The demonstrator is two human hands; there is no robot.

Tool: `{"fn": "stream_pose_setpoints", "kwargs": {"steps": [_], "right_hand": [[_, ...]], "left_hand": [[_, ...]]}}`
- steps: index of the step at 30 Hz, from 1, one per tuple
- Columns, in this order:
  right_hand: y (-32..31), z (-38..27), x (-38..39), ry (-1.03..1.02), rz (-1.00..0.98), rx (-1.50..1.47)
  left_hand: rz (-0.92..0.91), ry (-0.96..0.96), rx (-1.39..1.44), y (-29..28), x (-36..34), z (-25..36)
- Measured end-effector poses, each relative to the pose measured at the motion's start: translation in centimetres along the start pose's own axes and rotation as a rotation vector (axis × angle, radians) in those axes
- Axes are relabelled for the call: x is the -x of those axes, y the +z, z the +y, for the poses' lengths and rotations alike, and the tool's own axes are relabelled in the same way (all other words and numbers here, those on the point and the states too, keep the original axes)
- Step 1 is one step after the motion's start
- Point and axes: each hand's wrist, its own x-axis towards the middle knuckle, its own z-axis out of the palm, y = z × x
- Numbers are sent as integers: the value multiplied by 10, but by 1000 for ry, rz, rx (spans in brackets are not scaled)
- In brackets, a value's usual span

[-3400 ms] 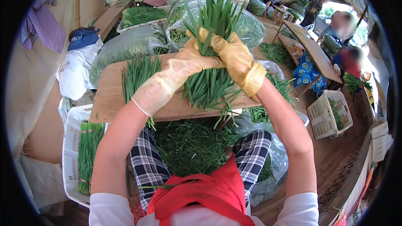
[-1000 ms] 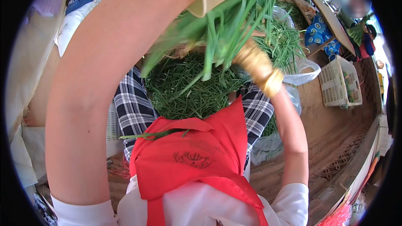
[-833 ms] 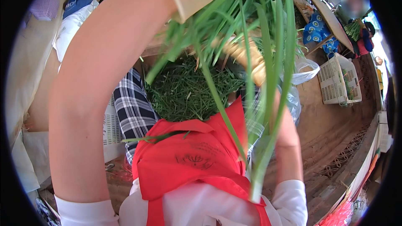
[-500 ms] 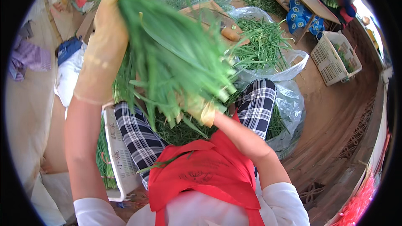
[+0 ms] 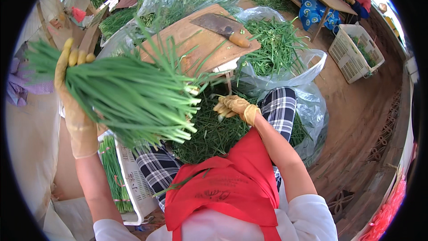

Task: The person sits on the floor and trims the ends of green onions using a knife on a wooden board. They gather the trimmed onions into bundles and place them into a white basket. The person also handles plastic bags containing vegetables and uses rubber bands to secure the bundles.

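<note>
Past the knees (image 5: 281,102) stands the wood board (image 5: 187,29). L of them, the white crate (image 5: 133,180) holds tied bundles (image 5: 116,174). Between them sits the leaf pile (image 5: 214,129). The bunch (image 5: 133,89) is held up L of the board, no tie visible: b/c it's gripped toward one end only, it could fan out & come apart. L hand (image 5: 69,82) clenches it; R hand (image 5: 236,106) is half curled, can't tell if it holds anything. Knife (image 5: 216,23) lies on the board, handle nr the edge, so a swinging bunch could knock it off.
</note>
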Motion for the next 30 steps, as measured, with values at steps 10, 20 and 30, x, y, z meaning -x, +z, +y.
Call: {"fn": "stream_pose_setpoints", "kwargs": {"steps": [10, 20, 30], "right_hand": [[108, -108, 43, -504, -245, -1013], [66, -20, 20, -251, 77, -1561], [127, -69, 55, -581, -425, -204]], "left_hand": [[30, 25, 56, 21, 48, 0], [-139, 76, 253, -11, 62, 38], [-275, 50, 294, 0, 62, 49]]}}
